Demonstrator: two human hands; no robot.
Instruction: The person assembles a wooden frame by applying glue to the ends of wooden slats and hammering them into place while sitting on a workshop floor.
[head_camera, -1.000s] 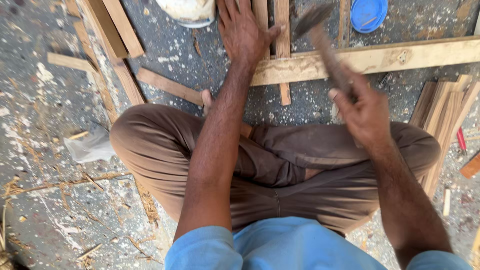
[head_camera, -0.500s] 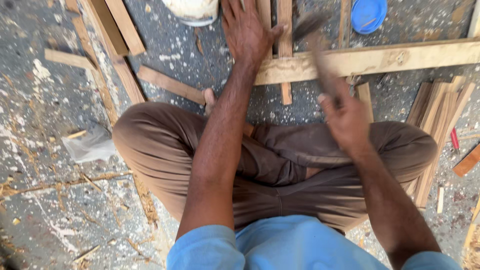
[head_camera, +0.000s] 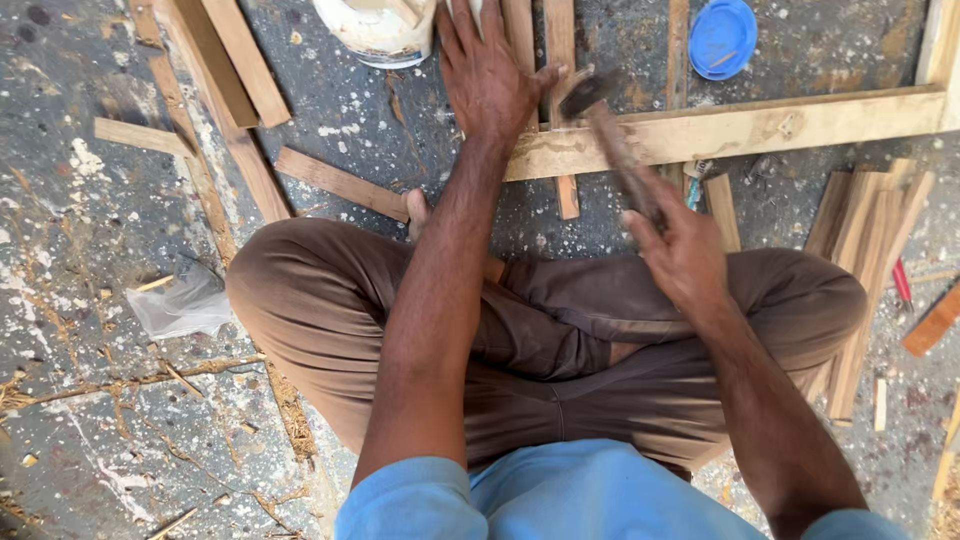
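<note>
A hammer (head_camera: 610, 135) is gripped in the right hand (head_camera: 685, 250), fingers clamped on its handle, its head at 12 o'clock beside the flat, spread-fingered left hand (head_camera: 490, 80) steadying a wooden batten (head_camera: 740, 130); nailing appears underway, calling next for a square blow clear of the thumb.

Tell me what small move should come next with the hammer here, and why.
Probably bring the hammer straight down onto the long wooden batten. The right hand grips its handle with the head just above the batten, and the left hand presses flat beside that spot, thumb close, so the stroke should be short and controlled.

Bucket (head_camera: 375, 35) left of lid (head_camera: 722, 38) — plank (head_camera: 740, 128) nearer.
</note>
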